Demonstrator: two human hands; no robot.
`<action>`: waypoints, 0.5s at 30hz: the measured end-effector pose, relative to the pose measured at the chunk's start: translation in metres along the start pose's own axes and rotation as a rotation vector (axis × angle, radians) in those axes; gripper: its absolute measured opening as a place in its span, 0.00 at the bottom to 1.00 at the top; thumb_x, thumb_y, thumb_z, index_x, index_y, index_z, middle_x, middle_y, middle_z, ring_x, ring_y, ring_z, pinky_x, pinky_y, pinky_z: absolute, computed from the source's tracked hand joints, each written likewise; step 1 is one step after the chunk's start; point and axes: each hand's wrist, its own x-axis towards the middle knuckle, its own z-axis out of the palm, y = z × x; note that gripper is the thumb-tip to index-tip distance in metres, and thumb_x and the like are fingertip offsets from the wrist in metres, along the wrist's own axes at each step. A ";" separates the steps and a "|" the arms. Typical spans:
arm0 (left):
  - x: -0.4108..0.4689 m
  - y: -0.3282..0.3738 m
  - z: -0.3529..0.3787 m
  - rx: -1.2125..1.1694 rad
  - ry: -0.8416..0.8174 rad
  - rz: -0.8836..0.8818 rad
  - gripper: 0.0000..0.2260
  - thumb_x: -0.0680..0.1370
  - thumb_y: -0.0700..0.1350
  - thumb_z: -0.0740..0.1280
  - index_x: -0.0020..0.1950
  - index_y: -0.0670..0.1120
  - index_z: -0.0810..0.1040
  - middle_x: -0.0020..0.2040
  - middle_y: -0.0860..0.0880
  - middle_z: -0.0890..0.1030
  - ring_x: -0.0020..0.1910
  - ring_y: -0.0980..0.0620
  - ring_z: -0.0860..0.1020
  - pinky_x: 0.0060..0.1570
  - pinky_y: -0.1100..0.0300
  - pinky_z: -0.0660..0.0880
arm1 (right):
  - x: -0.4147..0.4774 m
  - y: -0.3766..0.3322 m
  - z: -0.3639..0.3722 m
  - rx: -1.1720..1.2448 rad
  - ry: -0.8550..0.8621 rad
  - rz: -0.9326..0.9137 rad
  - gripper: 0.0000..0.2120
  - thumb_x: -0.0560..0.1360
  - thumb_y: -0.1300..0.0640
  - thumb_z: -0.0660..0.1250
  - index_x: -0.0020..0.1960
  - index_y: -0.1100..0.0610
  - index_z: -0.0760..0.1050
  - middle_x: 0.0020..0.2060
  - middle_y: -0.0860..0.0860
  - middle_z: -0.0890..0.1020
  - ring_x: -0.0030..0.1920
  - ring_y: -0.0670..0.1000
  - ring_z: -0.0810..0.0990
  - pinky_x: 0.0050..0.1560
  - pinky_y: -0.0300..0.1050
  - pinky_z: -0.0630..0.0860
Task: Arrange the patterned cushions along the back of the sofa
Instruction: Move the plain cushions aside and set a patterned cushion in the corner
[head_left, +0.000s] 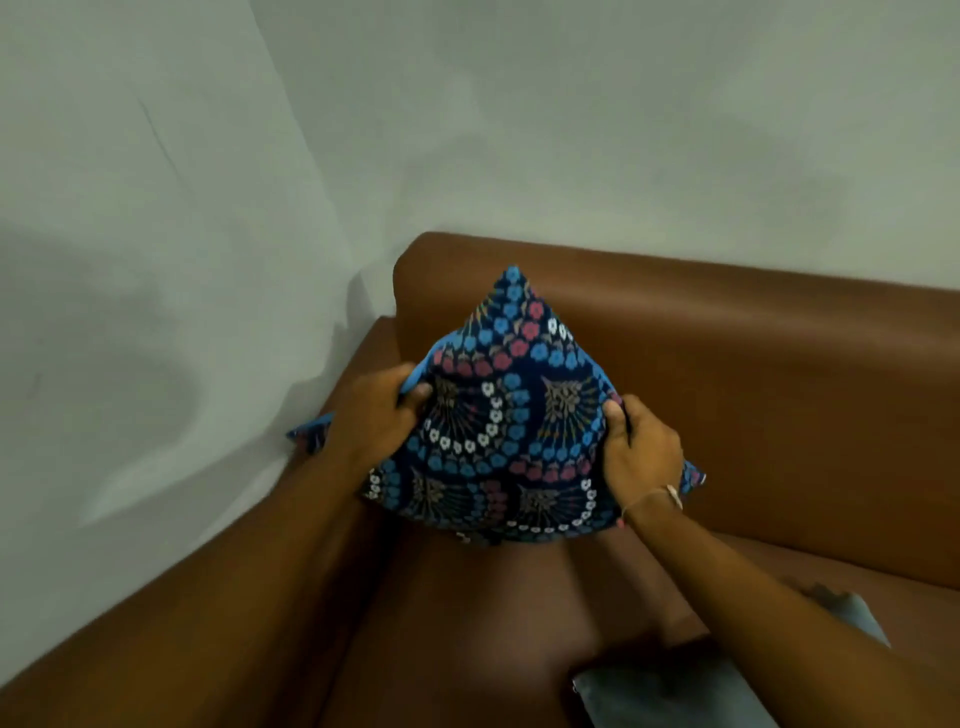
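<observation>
While both hands grip it, the dark-blue square cushion w/ blue, pink and white flower pattern (511, 415) stands on one corner – top point up against the backrest of the brown leather sofa (753, 374), near the sofa's left-end corner by the pale wall (467, 130). Left hand (382, 415) pinches the cushion's left edge; right hand (641, 449) clamps the right edge, thin bracelet (655, 496) at the wrist. Grey cushion (675, 691) lies on the seat, lower right, partly under the right forearm.
</observation>
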 end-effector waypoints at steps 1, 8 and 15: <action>0.016 -0.008 0.000 0.021 -0.026 -0.004 0.07 0.80 0.49 0.65 0.50 0.47 0.79 0.42 0.43 0.84 0.42 0.42 0.80 0.38 0.52 0.71 | 0.013 -0.003 0.005 -0.010 -0.010 0.006 0.16 0.81 0.51 0.58 0.38 0.58 0.68 0.32 0.59 0.77 0.37 0.64 0.75 0.33 0.51 0.64; 0.035 -0.047 0.052 -0.038 -0.083 -0.065 0.15 0.83 0.52 0.57 0.56 0.43 0.78 0.51 0.40 0.83 0.49 0.38 0.80 0.48 0.43 0.76 | 0.034 0.008 0.053 -0.167 -0.091 0.007 0.16 0.82 0.46 0.54 0.41 0.56 0.65 0.33 0.57 0.75 0.37 0.63 0.73 0.39 0.56 0.69; 0.023 -0.042 0.052 0.111 0.198 -0.048 0.16 0.83 0.48 0.54 0.67 0.44 0.71 0.62 0.39 0.78 0.60 0.37 0.75 0.61 0.41 0.71 | 0.029 0.012 0.039 -0.238 -0.058 -0.018 0.21 0.79 0.37 0.52 0.55 0.54 0.69 0.47 0.54 0.79 0.53 0.61 0.75 0.53 0.58 0.67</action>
